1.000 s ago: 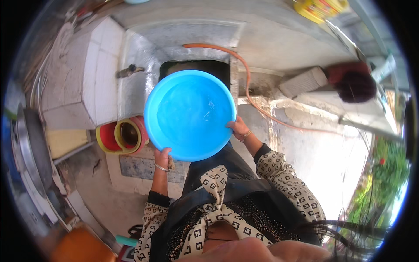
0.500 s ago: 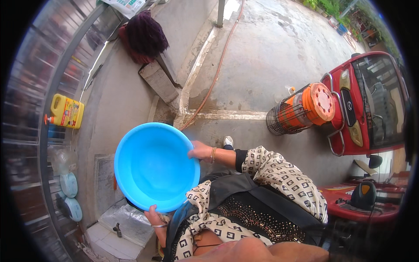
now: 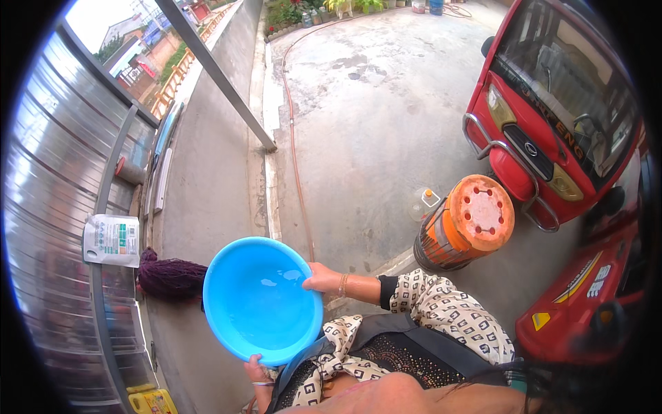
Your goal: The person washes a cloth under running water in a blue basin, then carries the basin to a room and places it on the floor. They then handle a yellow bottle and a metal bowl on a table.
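Observation:
A round blue plastic basin [image 3: 219, 307] is between my two hands, in front of my body. Pale glints show inside it, like light on a little water. My right hand [image 3: 321, 277] grips the rim on the right side, thumb toward the inside and the other fingers hidden behind the wall. At the near edge, my left hand [image 3: 258, 370] is closed on the rim, with most of its fingers out of sight under the basin. A dark purple mop head [image 3: 172, 277] rests by the wall, just left of the basin and partly behind it.
An orange stack of stools or buckets in a wire basket [image 3: 463, 221] stands to the right, with a clear bottle [image 3: 429, 198] beside it. Beyond it is a red three-wheeled vehicle [image 3: 545, 138]. A hose [image 3: 292, 124] runs along the concrete, left of which stands a slanting metal post [image 3: 221, 79].
My view has swung left and up toward the far yard, so the vehicle, stack and mop shift in the picture. The basin stays in both hands and now shows glints inside.

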Action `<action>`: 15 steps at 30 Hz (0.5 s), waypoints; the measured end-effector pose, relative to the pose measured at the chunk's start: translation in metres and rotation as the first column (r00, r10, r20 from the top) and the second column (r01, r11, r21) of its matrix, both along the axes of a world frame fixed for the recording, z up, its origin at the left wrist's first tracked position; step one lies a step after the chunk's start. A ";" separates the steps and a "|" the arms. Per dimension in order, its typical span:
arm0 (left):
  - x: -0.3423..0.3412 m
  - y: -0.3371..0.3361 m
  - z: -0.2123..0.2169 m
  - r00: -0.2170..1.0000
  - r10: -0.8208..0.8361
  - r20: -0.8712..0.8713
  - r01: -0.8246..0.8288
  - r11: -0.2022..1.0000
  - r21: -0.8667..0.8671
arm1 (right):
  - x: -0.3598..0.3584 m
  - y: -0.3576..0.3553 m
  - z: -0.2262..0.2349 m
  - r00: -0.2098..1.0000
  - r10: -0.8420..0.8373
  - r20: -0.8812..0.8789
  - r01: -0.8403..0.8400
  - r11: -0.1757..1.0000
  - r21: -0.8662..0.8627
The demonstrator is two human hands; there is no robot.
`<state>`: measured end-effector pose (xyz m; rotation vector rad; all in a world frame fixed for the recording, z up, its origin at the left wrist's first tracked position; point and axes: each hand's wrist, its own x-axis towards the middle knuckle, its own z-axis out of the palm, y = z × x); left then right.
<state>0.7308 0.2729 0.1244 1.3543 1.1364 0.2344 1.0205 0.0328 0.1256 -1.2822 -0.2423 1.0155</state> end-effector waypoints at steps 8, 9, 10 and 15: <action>0.357 0.034 -0.011 0.913 -0.316 0.259 0.347 0.934 -0.081 | 0.219 -0.046 -0.013 0.895 -0.441 -0.068 0.431 0.894 -0.119; 0.398 0.045 -0.025 0.886 -0.377 0.270 0.399 0.916 -0.029 | 0.241 -0.050 -0.012 0.866 -0.494 -0.074 0.482 0.866 -0.130; 0.443 0.041 -0.036 0.854 -0.426 0.298 0.444 0.896 0.007 | 0.268 -0.059 -0.008 0.837 -0.543 -0.059 0.530 0.834 -0.154; 0.650 0.008 -0.039 0.778 -0.512 0.364 0.584 0.803 -0.120 | 0.415 -0.099 0.001 0.752 -0.659 0.002 0.649 0.739 -0.181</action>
